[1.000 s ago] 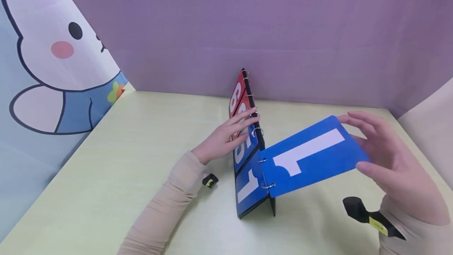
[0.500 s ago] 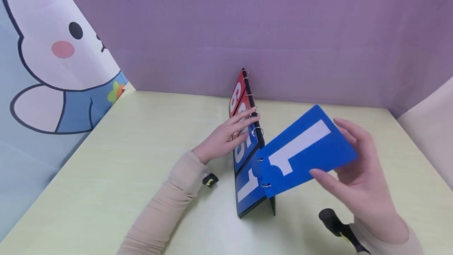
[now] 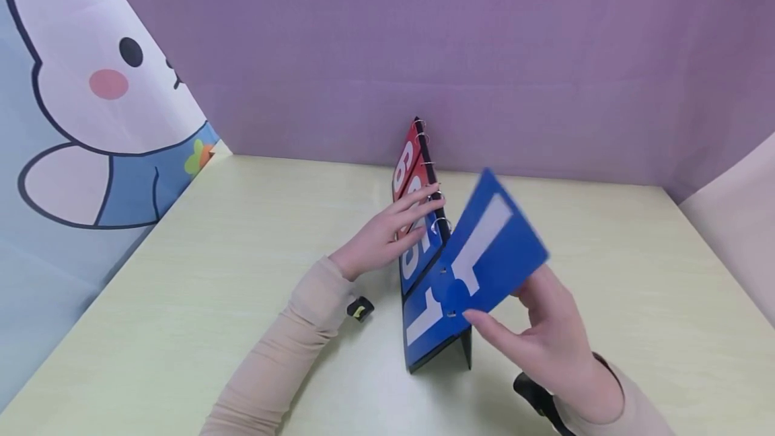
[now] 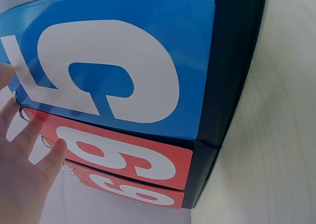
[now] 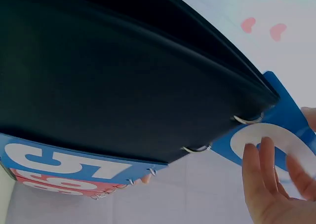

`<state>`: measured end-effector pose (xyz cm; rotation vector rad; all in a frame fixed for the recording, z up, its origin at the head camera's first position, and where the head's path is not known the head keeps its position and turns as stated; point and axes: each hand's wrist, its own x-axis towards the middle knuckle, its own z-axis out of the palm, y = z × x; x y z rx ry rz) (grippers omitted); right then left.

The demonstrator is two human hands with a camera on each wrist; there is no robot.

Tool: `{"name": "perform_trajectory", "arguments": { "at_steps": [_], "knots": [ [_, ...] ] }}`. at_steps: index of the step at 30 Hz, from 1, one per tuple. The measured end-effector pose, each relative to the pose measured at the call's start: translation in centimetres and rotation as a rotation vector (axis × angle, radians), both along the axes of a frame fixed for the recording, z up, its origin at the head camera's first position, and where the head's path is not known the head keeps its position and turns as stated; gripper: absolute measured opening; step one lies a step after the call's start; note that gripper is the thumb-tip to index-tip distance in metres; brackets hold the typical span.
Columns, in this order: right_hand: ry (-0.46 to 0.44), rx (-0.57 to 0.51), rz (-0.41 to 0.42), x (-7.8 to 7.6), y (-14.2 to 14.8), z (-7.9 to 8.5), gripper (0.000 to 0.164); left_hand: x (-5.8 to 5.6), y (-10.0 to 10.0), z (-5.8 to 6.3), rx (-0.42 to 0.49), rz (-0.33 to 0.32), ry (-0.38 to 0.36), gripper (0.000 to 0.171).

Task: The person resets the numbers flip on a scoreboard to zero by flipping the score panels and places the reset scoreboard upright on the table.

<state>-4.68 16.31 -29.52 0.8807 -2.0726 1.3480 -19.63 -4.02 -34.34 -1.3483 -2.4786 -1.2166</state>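
A tabletop flip scoreboard [image 3: 418, 288] stands as a black tent with red and blue number cards on metal rings. My left hand [image 3: 387, 237] rests across its upper edge, fingers spread over the cards. In the left wrist view a blue 5 card [image 4: 118, 71] lies beside those fingers. My right hand [image 3: 560, 342] holds a blue number card [image 3: 496, 247], raised and leaning over the near end. A white 1 faces the head camera. Its reverse shows a white 0 in the right wrist view, with the right fingers [image 5: 252, 167] against it. In the head view the card hides these fingertips.
Red number cards [image 4: 118, 155] hang at the scoreboard's far end. Beneath it is a pale wood-grain table [image 3: 272, 221]. A purple cloth backdrop [image 3: 424, 39] rises behind, and a cartoon-printed cloth [image 3: 72, 86] is at the left.
My right hand has moved left, swinging the blue number card up from its outstretched slant to a steep tilt over the scoreboard. The left hand stays in place.
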Motion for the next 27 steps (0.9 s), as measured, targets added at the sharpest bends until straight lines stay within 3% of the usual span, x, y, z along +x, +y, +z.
{"name": "perform_trajectory", "arguments": {
  "at_steps": [5, 10, 17, 21, 27],
  "knots": [
    [0.183, 0.069, -0.05, -0.3, -0.9, -0.7, 0.041, 0.0, -0.1, -0.1, 0.006, -0.008, 0.016, 0.046],
    [0.241, 0.118, -0.023, -0.3, -1.8, -1.2, 0.028, -0.1, -0.2, -0.2, 0.022, -0.017, -0.012, 0.046],
    [0.442, 0.245, -0.089, -0.3, -2.4, -1.4, 0.028, -0.7, 0.0, -1.0, 0.068, -0.069, 0.006, 0.047],
    [0.49, 0.367, -0.099, 0.0, -2.6, -1.5, 0.031, -0.8, -0.1, -0.9, 0.096, -0.112, 0.028, 0.05],
    [0.533, 0.47, -0.062, -0.2, -2.6, -1.7, 0.035, -0.7, -0.2, -0.4, 0.016, -0.066, 0.023, 0.051]
  ]
}}
